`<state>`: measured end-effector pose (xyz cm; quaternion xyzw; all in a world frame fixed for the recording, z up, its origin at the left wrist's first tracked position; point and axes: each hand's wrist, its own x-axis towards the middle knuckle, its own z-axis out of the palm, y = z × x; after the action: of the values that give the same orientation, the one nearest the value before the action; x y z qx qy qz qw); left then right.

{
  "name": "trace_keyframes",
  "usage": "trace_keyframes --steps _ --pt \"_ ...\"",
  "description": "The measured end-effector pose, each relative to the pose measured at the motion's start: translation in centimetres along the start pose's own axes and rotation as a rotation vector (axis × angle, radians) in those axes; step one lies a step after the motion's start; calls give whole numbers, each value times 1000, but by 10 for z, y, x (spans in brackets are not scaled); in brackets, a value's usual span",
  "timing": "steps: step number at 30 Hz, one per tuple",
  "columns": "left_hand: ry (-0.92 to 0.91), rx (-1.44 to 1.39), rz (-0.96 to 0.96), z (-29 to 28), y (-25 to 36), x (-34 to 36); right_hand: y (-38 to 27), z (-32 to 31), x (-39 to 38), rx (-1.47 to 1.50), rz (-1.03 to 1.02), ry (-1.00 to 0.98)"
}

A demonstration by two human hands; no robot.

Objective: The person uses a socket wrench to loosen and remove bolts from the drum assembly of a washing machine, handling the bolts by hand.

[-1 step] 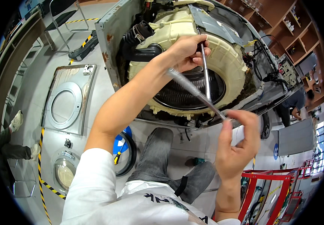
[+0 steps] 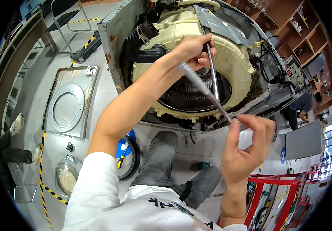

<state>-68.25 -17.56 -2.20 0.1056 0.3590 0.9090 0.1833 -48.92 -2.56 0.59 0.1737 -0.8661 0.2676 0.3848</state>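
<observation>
A washing machine (image 2: 108, 50) lies opened before me, its cream-coloured tub (image 2: 235, 54) around a dark drum (image 2: 189, 94). My left hand (image 2: 196, 52) is closed around the long shaft of a T-handle socket wrench (image 2: 213, 75). Its upper end meets the grey metal bracket (image 2: 221, 27) on the tub; the tip is hidden there. The shaft's near end joins a crossbar with a knurled grip (image 2: 193, 77), which slants over the drum opening. At the crossbar's near right end, my right hand (image 2: 246, 150) pinches it between thumb and forefinger, other fingers curled.
A black corrugated hose (image 2: 146, 32) is left of the tub, with loose wiring (image 2: 267, 57) at right. On the floor at left lie a front panel (image 2: 68, 104) and a round door (image 2: 66, 177). A black rubber ring (image 2: 135, 158) and yellow-handled screwdriver (image 2: 120, 161) lie by my knee.
The crossbar has swung slightly, its knurled end shifting right and a little away from me. My right fingers have moved slightly right; my left hand stays at the shaft.
</observation>
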Motion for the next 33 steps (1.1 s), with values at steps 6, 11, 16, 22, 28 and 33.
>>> trace_keyframes --steps 6,11,16,22,28,33 --pt "76 -10 30 10 -7 2 -7 14 -6 304 248 -353" --pt "109 -9 46 14 -9 2 -1 23 11 45 -18 105" --pt "96 -64 38 27 -19 -15 5 29 17 131 114 -153" --pt "157 388 174 21 -32 -16 16 27 -2 154 257 -94" --pt "794 1411 1063 -1 1 -9 14 18 -7 406 465 38" --pt "737 1463 690 3 30 27 11 25 -3 414 421 54"
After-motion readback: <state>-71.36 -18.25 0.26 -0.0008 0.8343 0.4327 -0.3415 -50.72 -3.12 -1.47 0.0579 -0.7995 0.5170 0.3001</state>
